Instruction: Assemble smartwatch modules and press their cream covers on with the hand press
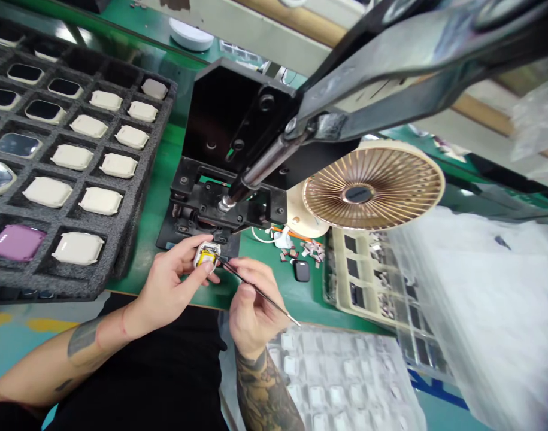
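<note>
My left hand [177, 281] is closed around a small white smartwatch case [208, 256], its thumb along the lower edge. The case is open toward me, and a yellow part shows inside it. In my right hand [258, 299] is a pair of dark metal tweezers [260, 291], held like a pen. Their tips reach the right side of the case's inside; whether they grip anything there is too small to tell. Both hands are in front of the base of a black lever press [229, 206].
A grey foam tray [143, 179] of watch cases stands at the left. A fan [372, 185] is right of the press. Small connectors [312, 251] and a black watch piece [302, 271] lie on the green mat. A parts box [359, 281] and a clear blister tray [345, 377] are at the right.
</note>
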{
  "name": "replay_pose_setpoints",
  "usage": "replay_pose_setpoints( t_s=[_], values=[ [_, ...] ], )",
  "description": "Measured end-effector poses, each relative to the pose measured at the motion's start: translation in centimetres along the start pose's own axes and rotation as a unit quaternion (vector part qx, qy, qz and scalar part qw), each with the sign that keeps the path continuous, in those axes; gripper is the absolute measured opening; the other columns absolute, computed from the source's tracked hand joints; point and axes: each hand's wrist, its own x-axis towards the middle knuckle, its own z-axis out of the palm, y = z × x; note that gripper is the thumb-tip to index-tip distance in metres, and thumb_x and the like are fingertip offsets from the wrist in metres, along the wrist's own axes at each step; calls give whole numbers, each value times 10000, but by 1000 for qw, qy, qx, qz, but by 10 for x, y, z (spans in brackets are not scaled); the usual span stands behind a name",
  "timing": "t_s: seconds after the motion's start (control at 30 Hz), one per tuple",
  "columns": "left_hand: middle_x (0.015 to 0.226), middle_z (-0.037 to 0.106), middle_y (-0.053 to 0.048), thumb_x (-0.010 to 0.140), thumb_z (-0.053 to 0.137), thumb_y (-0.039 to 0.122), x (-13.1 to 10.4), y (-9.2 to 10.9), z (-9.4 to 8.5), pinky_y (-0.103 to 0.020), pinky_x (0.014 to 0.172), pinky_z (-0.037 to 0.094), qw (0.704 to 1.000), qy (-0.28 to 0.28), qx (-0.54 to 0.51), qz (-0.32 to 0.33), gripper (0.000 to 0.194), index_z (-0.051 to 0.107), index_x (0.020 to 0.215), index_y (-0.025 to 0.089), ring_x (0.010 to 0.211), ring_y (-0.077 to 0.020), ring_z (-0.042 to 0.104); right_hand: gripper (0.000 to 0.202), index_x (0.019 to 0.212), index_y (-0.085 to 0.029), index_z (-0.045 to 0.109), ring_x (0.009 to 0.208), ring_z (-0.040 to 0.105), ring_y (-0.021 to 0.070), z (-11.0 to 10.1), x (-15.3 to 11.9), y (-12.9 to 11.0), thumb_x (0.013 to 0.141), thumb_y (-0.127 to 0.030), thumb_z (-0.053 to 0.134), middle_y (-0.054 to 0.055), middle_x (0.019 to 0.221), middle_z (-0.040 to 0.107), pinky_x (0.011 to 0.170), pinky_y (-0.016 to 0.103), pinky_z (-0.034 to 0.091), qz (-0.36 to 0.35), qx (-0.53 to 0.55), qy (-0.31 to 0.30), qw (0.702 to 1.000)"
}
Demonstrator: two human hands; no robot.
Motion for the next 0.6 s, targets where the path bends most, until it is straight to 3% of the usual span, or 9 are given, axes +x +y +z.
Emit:
replay_pose_setpoints(
  t_s=[0.27, 0.43, 0.6],
  values=[
    [1166, 881, -113, 1071, 776, 256, -1, -6, -1, -250, 817, 709, 1000, 0, 9, 15, 434, 700, 1483, 145, 860, -180, 867, 308, 1273, -294, 829, 1049, 815, 245, 1, -1, 1, 1061, -117, 692, 72, 1127, 849, 891, 446, 701, 11, -10, -11, 1000],
    [1181, 883, -103, 1083, 768, 250, -1, -7, -4, -244, 828, 706, 999, -10, 21, 28, 418, 734, 1491, 165, 869, -171, 865, 241, 1217, -295, 845, 1073, 815, 236, 0, 2, 1, 1073, -161, 707, 68, 1112, 846, 912, 418, 696, 61, 23, 3, 998],
    [1108, 890, -71, 1076, 783, 241, -1, -6, -6, -217, 804, 703, 999, -36, 12, 38, 420, 748, 1490, 185, 865, -161, 867, 159, 1116, -260, 820, 783, 789, 176, -1, 12, 0, 1123, -292, 665, 42, 964, 804, 719, 332, 674, 172, 176, -27, 969]
  ],
)
